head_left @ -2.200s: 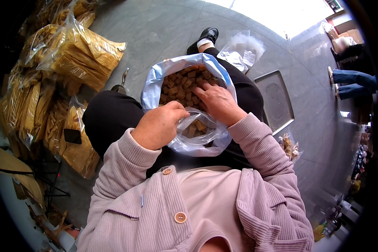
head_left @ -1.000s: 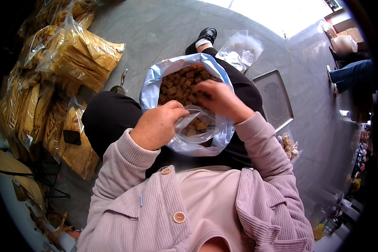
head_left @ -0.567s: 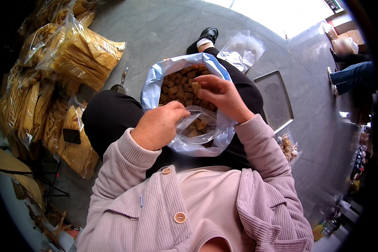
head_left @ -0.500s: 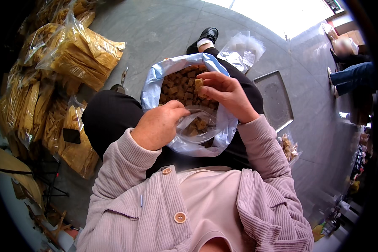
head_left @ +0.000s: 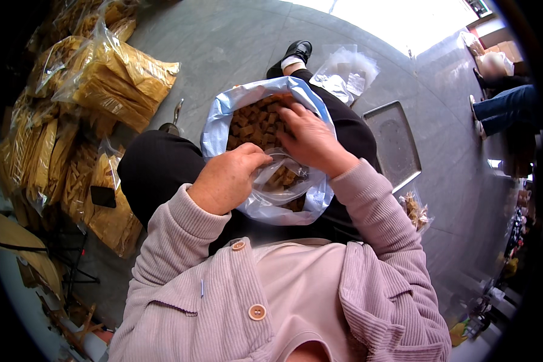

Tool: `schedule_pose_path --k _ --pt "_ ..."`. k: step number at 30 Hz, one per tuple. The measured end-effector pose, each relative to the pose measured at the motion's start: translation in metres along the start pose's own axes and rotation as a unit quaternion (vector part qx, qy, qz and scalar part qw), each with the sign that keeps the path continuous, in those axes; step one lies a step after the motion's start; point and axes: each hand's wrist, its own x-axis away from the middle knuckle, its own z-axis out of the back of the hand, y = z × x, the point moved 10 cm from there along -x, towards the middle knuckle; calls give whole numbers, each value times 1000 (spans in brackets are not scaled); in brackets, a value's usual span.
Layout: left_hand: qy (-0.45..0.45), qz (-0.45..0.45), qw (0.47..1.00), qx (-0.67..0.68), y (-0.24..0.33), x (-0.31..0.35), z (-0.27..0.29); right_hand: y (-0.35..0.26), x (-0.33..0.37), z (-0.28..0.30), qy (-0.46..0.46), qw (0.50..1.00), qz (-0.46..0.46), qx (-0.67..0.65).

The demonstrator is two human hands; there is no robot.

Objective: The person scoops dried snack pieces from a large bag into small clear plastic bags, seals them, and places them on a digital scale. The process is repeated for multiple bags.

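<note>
A blue-white plastic sack (head_left: 216, 123) with a rolled-down rim stands between my legs, full of small brown cubes (head_left: 253, 123). My left hand (head_left: 230, 176) is closed in a pinch on the rim of a small clear plastic bag (head_left: 286, 196), holding its mouth open over the near part of the sack. Some cubes show inside this bag. My right hand (head_left: 310, 137) reaches down into the loose cubes at the sack's right side. Its thumb and fingers are apart, and the fingertips are partly hidden among the cubes.
Clear bags of yellow-brown strips (head_left: 117, 78) are piled at left, with a dark phone-like slab (head_left: 103, 196) on one. A metal tray (head_left: 393, 145) and flat clear bags (head_left: 347, 69) lie at right on the grey floor. Another person's legs (head_left: 507, 113) show far right.
My right hand, which held a lighter cube above the sack, no longer shows it and has dipped among the loose cubes. My left hand keeps its grip on the clear bag.
</note>
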Motion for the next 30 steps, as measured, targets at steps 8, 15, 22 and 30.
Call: schedule_pose_path --k 8,15,22,30 --pt "-3 -1 1000 -1 -3 1 -4 -7 -20 -18 100 988 30 118" --pt "-7 -22 1000 -12 4 1 -3 -10 -5 3 104 992 62 20" --pt "-10 -11 1000 -10 1 2 -3 -11 -25 -24 85 990 94 67" --pt "-22 -5 1000 14 4 3 1 -16 7 -19 -37 993 97 64"
